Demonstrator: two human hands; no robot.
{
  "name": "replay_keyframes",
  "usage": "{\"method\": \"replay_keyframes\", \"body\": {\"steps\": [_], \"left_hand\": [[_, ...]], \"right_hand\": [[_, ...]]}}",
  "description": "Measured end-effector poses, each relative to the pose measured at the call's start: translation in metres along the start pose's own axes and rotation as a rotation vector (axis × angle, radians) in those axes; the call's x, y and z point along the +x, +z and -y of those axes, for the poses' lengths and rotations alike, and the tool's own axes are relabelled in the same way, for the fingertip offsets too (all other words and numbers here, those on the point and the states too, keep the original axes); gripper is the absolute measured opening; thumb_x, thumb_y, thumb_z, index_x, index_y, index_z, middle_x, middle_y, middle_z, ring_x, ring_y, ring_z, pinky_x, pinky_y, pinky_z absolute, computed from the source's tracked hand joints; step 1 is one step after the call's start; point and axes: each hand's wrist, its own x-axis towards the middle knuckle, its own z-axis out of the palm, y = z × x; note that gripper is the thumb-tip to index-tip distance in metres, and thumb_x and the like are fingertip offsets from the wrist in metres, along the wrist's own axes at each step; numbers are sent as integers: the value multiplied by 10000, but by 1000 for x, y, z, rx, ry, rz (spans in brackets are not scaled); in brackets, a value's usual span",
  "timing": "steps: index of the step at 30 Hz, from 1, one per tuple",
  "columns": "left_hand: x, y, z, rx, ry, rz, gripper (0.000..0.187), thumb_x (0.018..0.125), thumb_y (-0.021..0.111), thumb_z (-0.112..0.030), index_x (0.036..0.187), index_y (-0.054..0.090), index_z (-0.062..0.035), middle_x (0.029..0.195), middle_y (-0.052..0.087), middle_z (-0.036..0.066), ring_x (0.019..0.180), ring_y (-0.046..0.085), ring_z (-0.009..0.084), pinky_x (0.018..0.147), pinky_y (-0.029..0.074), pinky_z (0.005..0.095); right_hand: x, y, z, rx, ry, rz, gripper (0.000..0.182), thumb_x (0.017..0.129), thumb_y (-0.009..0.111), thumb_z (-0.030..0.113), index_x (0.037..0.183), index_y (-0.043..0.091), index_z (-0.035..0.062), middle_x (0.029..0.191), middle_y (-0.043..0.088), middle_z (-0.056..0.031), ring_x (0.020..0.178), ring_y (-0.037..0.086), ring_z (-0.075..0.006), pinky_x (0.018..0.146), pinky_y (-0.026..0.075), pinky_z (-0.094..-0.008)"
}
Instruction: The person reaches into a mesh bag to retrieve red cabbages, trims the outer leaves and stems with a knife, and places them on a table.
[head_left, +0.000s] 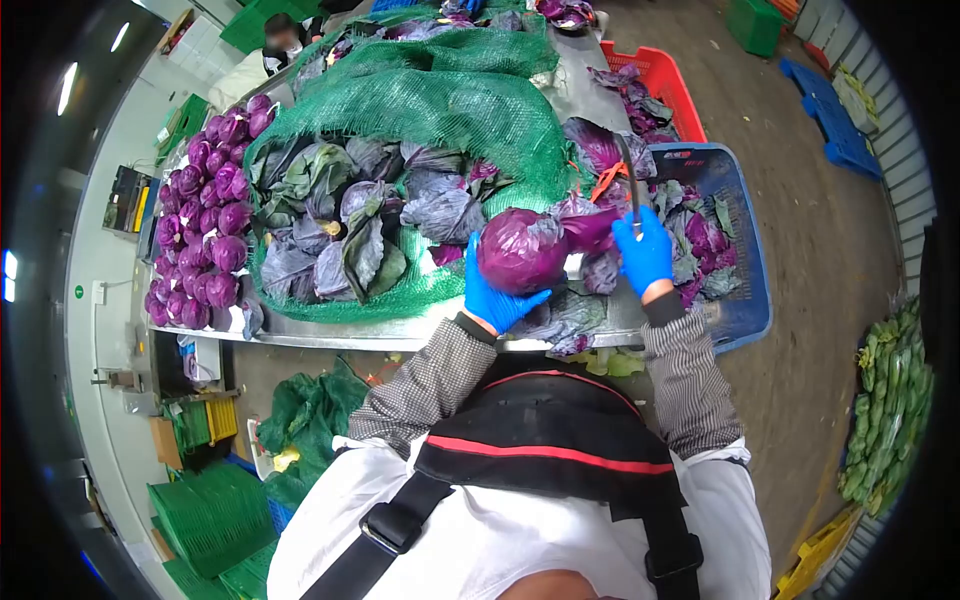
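My left hand, in a blue glove, cups a trimmed red cabbage from its left side and below. A loose purple leaf sticks out at the cabbage's right side. Off to the right, my gloved right hand is closed round a knife, its narrow blade pointing away from me. An orange strip shows beside the blade. Left of the cabbage, untrimmed red cabbages with dull outer leaves lie in a green mesh sack.
Trimmed red cabbages are piled along the metal table's left end. A blue crate and a red crate at the right hold stripped leaves. Green netting lies on the floor. Another person is at the far left.
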Motion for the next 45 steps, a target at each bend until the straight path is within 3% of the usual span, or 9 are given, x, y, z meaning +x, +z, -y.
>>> {"method": "replay_keyframes", "body": {"steps": [4, 7, 16, 22, 25, 26, 37, 39, 45], "left_hand": [[-11, 4, -10, 819, 356, 230, 694, 810, 350, -639, 1357, 285, -218, 1397, 286, 119, 1258, 308, 354, 967, 295, 587], [-12, 15, -27, -100, -88, 66, 714, 822, 350, -630, 1360, 280, -167, 1382, 311, 139, 1237, 343, 366, 964, 311, 583], [-12, -15, -52, 409, 379, -50, 604, 836, 502, -451, 1279, 382, -58, 1274, 445, 116, 1155, 456, 244, 1004, 343, 394], [-18, -32, -73, 234, 333, 29, 609, 829, 525, -425, 1281, 371, -48, 1275, 441, 124, 1168, 446, 247, 1000, 354, 402], [-19, -42, -83, 252, 367, 40, 607, 823, 534, -419, 1266, 380, -32, 1276, 432, 125, 1174, 434, 247, 1012, 335, 394], [-22, -39, -87, 391, 438, 46, 627, 824, 510, -453, 1272, 376, -36, 1277, 433, 133, 1173, 437, 252, 1007, 340, 400], [-41, -43, -127, 286, 402, 64, 577, 833, 501, -421, 1269, 387, -62, 1261, 445, 111, 1166, 436, 233, 1001, 329, 382], [-45, -46, -132, 255, 395, 40, 594, 831, 500, -430, 1277, 379, -57, 1268, 439, 111, 1177, 426, 229, 1008, 321, 381], [-51, -50, -150, 606, 596, 46, 596, 837, 477, -464, 1236, 401, -29, 1223, 457, 108, 1146, 435, 225, 998, 312, 353]], "right_hand": [[12, 3, -21, -330, -80, -219, 418, 769, 640, 382, 1037, 518, 85, 820, 624, -105, 697, 604, -252, 623, 467, -347], [-22, 31, 54, -303, -129, 63, 468, 730, 659, 448, 1003, 509, 99, 758, 601, -100, 662, 583, -255, 613, 463, -350], [-30, 73, 93, -599, -281, 242, 243, 725, 645, 249, 843, 535, 69, 661, 591, -128, 575, 594, -257, 538, 458, -342], [-13, 91, 73, -155, 28, 167, 266, 744, 627, 276, 839, 542, 43, 700, 597, -159, 642, 601, -319, 571, 466, -364], [-23, 101, 99, -365, -142, 299, 290, 745, 624, 289, 851, 543, 31, 676, 587, -152, 621, 595, -312, 563, 464, -367], [-26, 106, 114, -483, -175, 316, 230, 759, 630, 212, 843, 525, 25, 634, 557, -105, 556, 540, -172, 542, 431, -313], [-12, 143, 102, -275, -202, 235, 157, 785, 591, 146, 858, 537, 19, 663, 587, -52, 608, 583, -157, 566, 461, -298], [-13, 143, 117, -118, 27, 289, 207, 731, 629, 183, 869, 553, 47, 696, 603, -89, 597, 585, -186, 568, 458, -308], [-22, 173, 140, -534, -251, 360, 232, 729, 596, 250, 852, 531, 64, 726, 617, -142, 656, 603, -323, 576, 468, -392]]}}
